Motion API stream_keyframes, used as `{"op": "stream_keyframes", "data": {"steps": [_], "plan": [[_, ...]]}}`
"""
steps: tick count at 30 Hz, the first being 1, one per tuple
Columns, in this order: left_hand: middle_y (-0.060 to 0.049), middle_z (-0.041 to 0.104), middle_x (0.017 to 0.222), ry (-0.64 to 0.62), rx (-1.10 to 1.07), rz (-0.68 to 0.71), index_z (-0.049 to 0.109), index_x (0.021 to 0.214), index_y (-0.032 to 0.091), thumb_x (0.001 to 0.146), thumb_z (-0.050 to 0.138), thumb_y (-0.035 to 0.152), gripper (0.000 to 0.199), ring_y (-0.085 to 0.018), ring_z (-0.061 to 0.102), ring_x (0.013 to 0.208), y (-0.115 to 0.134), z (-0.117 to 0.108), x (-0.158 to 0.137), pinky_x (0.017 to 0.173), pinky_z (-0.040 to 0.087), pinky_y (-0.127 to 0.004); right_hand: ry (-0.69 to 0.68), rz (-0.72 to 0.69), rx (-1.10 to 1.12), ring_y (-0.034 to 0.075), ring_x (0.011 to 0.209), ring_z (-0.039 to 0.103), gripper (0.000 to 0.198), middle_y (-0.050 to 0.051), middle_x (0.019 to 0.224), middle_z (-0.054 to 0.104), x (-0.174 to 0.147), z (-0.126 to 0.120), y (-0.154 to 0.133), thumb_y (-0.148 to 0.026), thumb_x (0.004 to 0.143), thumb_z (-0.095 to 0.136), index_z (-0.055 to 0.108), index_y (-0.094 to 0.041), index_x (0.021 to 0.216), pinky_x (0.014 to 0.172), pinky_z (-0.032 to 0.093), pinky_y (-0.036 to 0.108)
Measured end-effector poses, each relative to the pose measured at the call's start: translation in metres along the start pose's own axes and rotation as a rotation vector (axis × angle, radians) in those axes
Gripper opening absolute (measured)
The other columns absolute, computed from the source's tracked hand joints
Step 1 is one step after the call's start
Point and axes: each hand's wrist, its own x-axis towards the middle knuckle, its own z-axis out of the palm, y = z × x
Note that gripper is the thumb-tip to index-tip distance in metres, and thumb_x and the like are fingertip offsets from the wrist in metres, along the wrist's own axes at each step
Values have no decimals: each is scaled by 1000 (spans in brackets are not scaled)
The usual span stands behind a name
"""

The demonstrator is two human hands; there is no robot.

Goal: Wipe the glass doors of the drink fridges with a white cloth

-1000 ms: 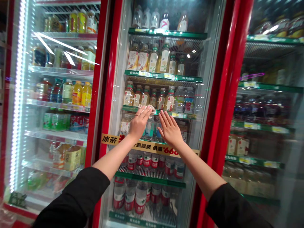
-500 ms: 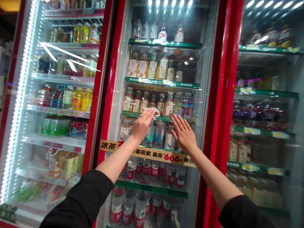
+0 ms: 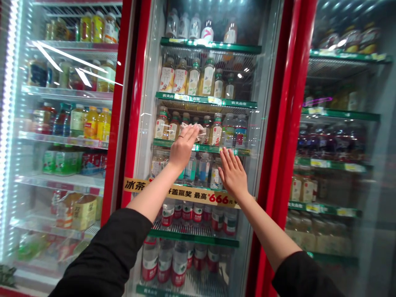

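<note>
My left hand (image 3: 183, 144) presses a crumpled white cloth (image 3: 202, 132) against the glass door (image 3: 262, 119) of the middle drinks fridge. The fingers lie over the cloth and cover part of it. To its right, my right hand (image 3: 232, 170) rests against the same glass with fingers stretched out, and nothing shows in it. Both hands are near the level of a green-edged shelf (image 3: 208, 147) behind the glass. Below them, a tan banner strip (image 3: 188, 194) with black and red lettering crosses the door, partly hidden by my forearms.
Red frames (image 3: 289, 119) separate this fridge from the left fridge and the right fridge. Bottles (image 3: 208, 78) stand on shelves inside. The left fridge holds juice bottles (image 3: 91, 121) and cartons (image 3: 84, 212). Light streaks (image 3: 83, 76) reflect on its glass.
My left hand and the cloth have moved slightly up the glass relative to the shelf. My right hand stays at about the same spot. The whole view has shifted a little.
</note>
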Motion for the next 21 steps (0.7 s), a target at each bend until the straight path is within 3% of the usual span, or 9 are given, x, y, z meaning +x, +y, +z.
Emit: {"op": "stream_keyframes", "data": {"steps": [2, 5, 9, 13, 16, 19, 21], "plan": [[-6, 62, 169, 11, -1, -24, 49, 173, 26, 106, 45, -3, 73, -24, 54, 162, 7, 0, -18, 135, 53, -46, 7, 13, 11, 29, 172, 35, 80, 8, 187, 31, -3, 0, -3, -34, 120, 37, -12, -26, 183, 143, 36, 52], [-9, 64, 167, -37, -4, 67, 50, 172, 24, 107, 48, -2, 71, -24, 55, 162, 19, 3, -35, 135, 51, -46, 29, 22, 21, 29, 172, 37, 77, 9, 186, 34, -6, 1, -6, -34, 119, 35, -5, -24, 185, 144, 34, 50], [-8, 65, 166, -117, -25, 185, 56, 168, 24, 109, 50, 2, 64, -23, 57, 160, 10, 4, -10, 134, 52, -46, 62, 12, 12, 29, 170, 42, 80, 9, 185, 37, -6, 2, -6, -33, 119, 38, -10, -26, 184, 142, 36, 49], [-6, 62, 169, 15, -19, -64, 55, 170, 26, 108, 42, 0, 69, -24, 52, 164, -21, -2, 15, 138, 48, -49, 63, 0, -26, 28, 169, 44, 86, 9, 185, 39, -7, 2, -5, -32, 119, 42, -16, -27, 182, 139, 40, 51], [-6, 64, 167, 96, 3, -138, 54, 170, 25, 108, 39, -1, 69, -23, 53, 163, -27, -4, -3, 139, 47, -49, 31, 30, -27, 27, 171, 40, 80, 10, 185, 37, -8, 2, -7, -33, 119, 41, -5, -24, 184, 140, 36, 49], [-9, 64, 167, 72, 42, -54, 50, 172, 21, 106, 41, -3, 71, -25, 53, 163, -8, -3, -37, 136, 51, -49, 5, 71, -9, 27, 172, 38, 71, 11, 185, 37, -8, 3, -10, -33, 120, 38, 13, -20, 184, 142, 32, 47], [-10, 64, 167, 6, 77, 83, 53, 169, 17, 107, 43, -3, 67, -24, 55, 162, 10, 0, -48, 135, 51, -45, 7, 81, 11, 26, 172, 37, 68, 11, 185, 37, -8, 4, -11, -35, 120, 36, 18, -20, 184, 143, 30, 46]]}}
